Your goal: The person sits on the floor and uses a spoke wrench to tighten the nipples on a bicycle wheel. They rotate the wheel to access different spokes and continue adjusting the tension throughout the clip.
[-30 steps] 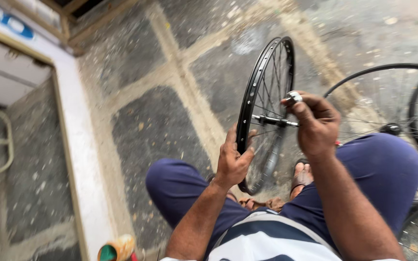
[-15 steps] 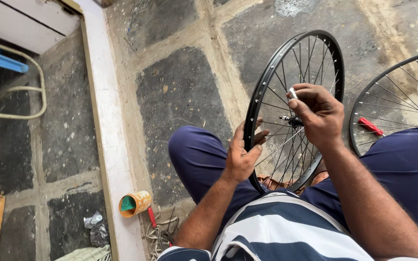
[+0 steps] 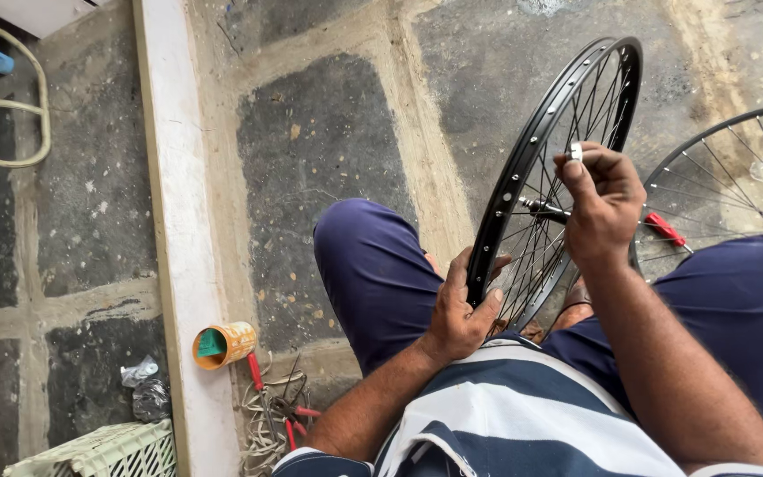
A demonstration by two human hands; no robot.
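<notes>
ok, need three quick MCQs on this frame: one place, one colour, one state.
1. Where does the orange cup lie?
A. On the floor beside the white strip
B. On the person's lap
C. Inside the basket

2. What colour is the wheel rim held between the knees?
A. Silver
B. Black
C. Red

3. What is the left hand doing?
A. Resting flat on the floor
B. Gripping the rim's lower edge
C. Holding the cup

Answers:
1 A, the cup lies on its side against the strip, left of the knee.
2 B, the rim is black throughout.
3 B, its fingers wrap the rim while the right hand pinches a small silver tool near the hub.
</notes>
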